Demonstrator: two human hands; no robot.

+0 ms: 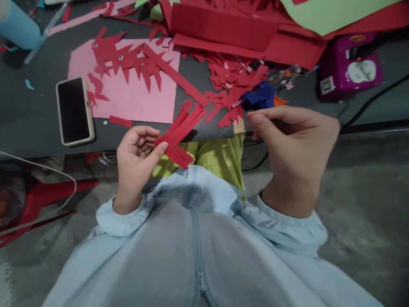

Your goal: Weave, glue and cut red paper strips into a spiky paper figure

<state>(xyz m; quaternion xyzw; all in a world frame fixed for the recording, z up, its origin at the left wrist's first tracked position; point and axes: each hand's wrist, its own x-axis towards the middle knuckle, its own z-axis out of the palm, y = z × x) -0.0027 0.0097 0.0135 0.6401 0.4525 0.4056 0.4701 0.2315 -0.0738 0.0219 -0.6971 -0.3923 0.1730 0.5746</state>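
Observation:
My left hand (137, 160) pinches a branching red paper cutout (179, 140) between thumb and fingers, just off the table's front edge. Its long strips point up toward the scraps and a shorter arm angles down. My right hand (294, 145) is raised to the right, thumb and index finger pressed together; whatever is between the tips is too small to make out. Behind it a blue glue gun (260, 96) lies with its nozzle toward the red paper scraps (236, 79). Red spiky paper figures with googly eyes (119, 55) rest on a pink sheet (134, 100).
A phone (74, 111) lies left of the pink sheet, near a blue cylinder (19, 25) and a clear stick (46, 34). Folded red paper (223, 25) is stacked at the back. A purple power box (349, 68) with a black cable stands at right. Below left is a red stool (54, 192).

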